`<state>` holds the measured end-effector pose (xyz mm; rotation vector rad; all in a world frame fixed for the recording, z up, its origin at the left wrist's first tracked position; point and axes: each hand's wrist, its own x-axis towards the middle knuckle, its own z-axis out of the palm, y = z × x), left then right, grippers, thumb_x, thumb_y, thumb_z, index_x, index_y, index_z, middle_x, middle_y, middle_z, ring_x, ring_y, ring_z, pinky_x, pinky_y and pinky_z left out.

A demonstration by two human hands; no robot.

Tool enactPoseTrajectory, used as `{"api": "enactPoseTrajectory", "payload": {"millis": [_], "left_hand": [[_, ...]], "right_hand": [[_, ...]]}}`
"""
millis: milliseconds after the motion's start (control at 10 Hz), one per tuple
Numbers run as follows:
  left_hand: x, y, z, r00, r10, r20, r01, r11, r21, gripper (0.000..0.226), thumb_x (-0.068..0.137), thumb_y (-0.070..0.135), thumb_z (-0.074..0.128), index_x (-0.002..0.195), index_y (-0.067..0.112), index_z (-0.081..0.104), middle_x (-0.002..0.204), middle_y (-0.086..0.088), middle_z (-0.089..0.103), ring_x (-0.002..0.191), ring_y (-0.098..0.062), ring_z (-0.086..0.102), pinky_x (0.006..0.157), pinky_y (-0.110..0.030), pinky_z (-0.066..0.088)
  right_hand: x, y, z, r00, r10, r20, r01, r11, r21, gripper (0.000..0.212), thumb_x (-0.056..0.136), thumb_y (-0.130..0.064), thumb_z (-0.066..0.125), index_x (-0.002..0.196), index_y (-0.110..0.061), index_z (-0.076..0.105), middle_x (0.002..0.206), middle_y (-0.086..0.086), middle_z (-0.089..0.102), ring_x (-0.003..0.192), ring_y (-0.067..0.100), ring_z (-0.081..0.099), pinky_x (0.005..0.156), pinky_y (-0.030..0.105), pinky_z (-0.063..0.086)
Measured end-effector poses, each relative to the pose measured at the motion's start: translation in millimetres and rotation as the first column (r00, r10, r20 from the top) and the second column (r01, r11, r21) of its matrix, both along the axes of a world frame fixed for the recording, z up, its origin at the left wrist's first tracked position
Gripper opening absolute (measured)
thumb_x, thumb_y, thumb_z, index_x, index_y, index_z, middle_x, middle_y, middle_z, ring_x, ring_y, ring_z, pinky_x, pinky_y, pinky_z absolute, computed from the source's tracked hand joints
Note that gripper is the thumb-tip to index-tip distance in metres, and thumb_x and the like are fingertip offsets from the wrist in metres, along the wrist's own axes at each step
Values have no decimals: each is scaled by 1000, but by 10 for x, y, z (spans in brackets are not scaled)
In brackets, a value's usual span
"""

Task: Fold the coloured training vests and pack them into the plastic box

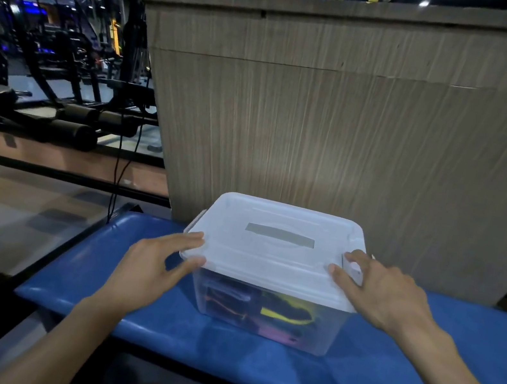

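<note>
Presently, the plastic box [265,309] stands on a blue padded bench [382,377], its white lid [272,249] seated on top. Through the clear front wall, folded training vests [258,311] are visible inside: yellow trim, pink and dark fabric, packed below the lid line.

Left hand [147,268]: positioned at the near left corner of the lid. Its fingers [190,236] are extended and slightly spread, tips resting on the lid's upper edge; the thumb lies lower, touching the lid rim at the corner. The lid corner sits between thumb and fingers, though no firm grip is evident.

Right hand [386,296]: positioned at the right edge of the lid. Its fingers [357,259] are straight and spread, tips touching the lid beside the side clasp [354,270]; the thumb tip rests on the lid top just inward of them. Whether the clasp is latched cannot be determined.

A grey handle recess [280,236] lies on the lid beyond both sets of fingertips. A wood-grain counter [358,125] rises directly behind the box. Gym equipment [61,83] stands well apart, beyond the left hand.
</note>
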<state>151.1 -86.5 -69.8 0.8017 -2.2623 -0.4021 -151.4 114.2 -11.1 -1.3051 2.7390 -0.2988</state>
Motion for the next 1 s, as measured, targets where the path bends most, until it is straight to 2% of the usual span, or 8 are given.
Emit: {"api": "enactPoseTrajectory", "payload": {"millis": [100, 200, 300, 600, 700, 800, 900, 1000], "left_hand": [[-168, -98, 56, 985, 26, -169, 7, 981, 192, 21, 87, 48, 70, 100, 33, 78, 120, 26, 68, 113, 11, 60, 101, -25, 49], [-355, -289, 147, 973, 146, -180, -39, 868, 494, 26, 84, 34, 82, 105, 29, 68, 127, 13, 58, 116, -4, 57, 102, -30, 45], [-448, -361, 190, 964, 143, -225, 103, 579, 809, 41, 75, 40, 86, 105, 17, 70, 112, -3, 74, 94, -15, 67, 85, -28, 51], [-542, -349, 111, 941, 118, -316, 136, 725, 676, 16, 96, 16, 68, 105, 29, 67, 85, 19, 76, 77, 3, 72, 63, -8, 50], [-535, -348, 127, 968, 120, -223, 39, 799, 600, 7, 98, 24, 66, 101, 28, 71, 89, 16, 77, 89, -8, 72, 80, -23, 56], [-561, -391, 185, 983, 163, 80, -181, 922, 342, 25, 102, 29, 54, 85, 12, 61, 82, -2, 66, 83, -25, 62, 70, -36, 45], [-668, -112, 275, 943, 189, 272, -204, 978, 30, 30, 104, 27, 40, 75, 19, 45, 87, -5, 59, 86, -29, 59, 70, -39, 46], [-928, 340, 232, 963, -155, 221, 144, 987, 66, 30, 105, 38, 44, 85, 20, 57, 91, 10, 63, 90, -17, 61, 84, -40, 50]], "right_hand": [[-93, 53, -37, 997, -52, 64, 57, 994, -89, 81, 79, -88, 41, 145, -41, 41, 137, 2, 49, 126, 34, 49, 93, 45, 47], [-280, 35, -93, 952, -140, 270, 194, 964, -183, 106, 59, -91, 65, 138, -25, 43, 131, 3, 45, 121, 28, 47, 92, 46, 48], [-349, 17, -187, 823, -46, 566, 224, 942, -249, 74, 59, -81, 77, 95, -18, 69, 89, -3, 69, 78, 16, 61, 66, 30, 48], [-316, -100, -312, 926, -85, 369, 237, 890, -389, 41, 77, -60, 76, 81, -21, 67, 81, -3, 71, 86, 25, 66, 71, 36, 53], [-284, -165, -319, 953, -124, 278, 224, 903, -366, 43, 83, -60, 71, 78, -17, 66, 82, 6, 72, 89, 32, 66, 65, 34, 46], [-213, -189, -297, 955, -183, 232, 263, 886, -382, 43, 84, -59, 68, 80, -17, 63, 89, 13, 71, 95, 37, 65, 67, 33, 43], [-108, -33, -298, 958, -115, 263, 222, 879, -422, 44, 89, -54, 66, 69, -17, 52, 73, 5, 62, 82, 32, 60, 64, 33, 41], [-103, 186, -406, 931, 40, 363, 186, 805, -563, 30, 90, -45, 70, 78, -17, 70, 80, -6, 73, 84, 19, 67, 77, 33, 53]]}}
